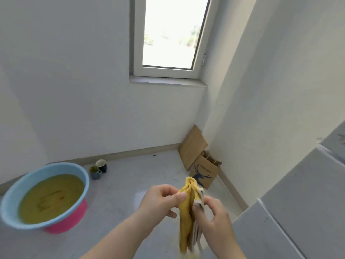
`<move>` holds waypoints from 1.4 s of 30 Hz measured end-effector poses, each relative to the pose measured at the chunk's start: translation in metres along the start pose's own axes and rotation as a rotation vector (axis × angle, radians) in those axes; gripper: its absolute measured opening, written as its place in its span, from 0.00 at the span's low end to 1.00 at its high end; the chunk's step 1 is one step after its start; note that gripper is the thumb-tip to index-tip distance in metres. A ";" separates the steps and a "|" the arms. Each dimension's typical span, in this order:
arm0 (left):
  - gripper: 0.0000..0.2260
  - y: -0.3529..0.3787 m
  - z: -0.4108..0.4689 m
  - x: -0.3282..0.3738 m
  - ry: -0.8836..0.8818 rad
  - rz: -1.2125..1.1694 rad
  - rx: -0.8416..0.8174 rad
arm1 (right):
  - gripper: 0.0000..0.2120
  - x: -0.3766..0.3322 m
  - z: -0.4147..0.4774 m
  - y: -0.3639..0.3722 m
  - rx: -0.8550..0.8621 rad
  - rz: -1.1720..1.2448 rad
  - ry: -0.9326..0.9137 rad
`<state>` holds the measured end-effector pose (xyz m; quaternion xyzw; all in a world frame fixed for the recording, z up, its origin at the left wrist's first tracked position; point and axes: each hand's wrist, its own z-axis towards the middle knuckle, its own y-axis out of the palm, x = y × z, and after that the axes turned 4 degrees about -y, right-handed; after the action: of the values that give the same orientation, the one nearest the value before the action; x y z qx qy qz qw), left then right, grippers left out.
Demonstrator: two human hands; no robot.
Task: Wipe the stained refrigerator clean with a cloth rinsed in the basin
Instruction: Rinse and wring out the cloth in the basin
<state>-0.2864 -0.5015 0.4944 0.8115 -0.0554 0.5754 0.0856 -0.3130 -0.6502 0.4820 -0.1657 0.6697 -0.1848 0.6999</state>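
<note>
Held up closest to the lens, a yellow cloth [184, 217] with a pale striped side hangs folded lengthwise between 2 bare hands. The left hand [160, 200] pinches its upper left fold between thumb and curled fingers. The right hand [216, 219] pinches the pale right edge, its fingers bent round it.

Far left on the floor [140, 174], a light blue basin [56, 166] holds murky yellow-green water and sits on a pink base [74, 219]. Just beyond its right rim, 2 mugs stand touching by the skirting, a grey one [95, 172] and a dark one [101, 165]. Bare tile stretches from there to the hands.

A window [168, 34] is set in the back wall. In the corner below it, a flat cardboard sheet [192, 146] leans on the wall behind a brown paper bag [203, 172] with a deer print.

At the right edge, the pale grey refrigerator [298, 202] stands just beside the right hand, with dark marks on its upper part.
</note>
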 end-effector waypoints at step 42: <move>0.18 -0.622 0.215 -0.447 -0.544 0.711 0.807 | 0.25 0.203 0.291 0.787 -1.066 -0.622 -0.320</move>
<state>-0.1185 0.0602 -0.0440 0.8296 -0.1207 0.3163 -0.4440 0.0132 -0.0627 -0.0589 -0.7034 0.4776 0.0064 0.5264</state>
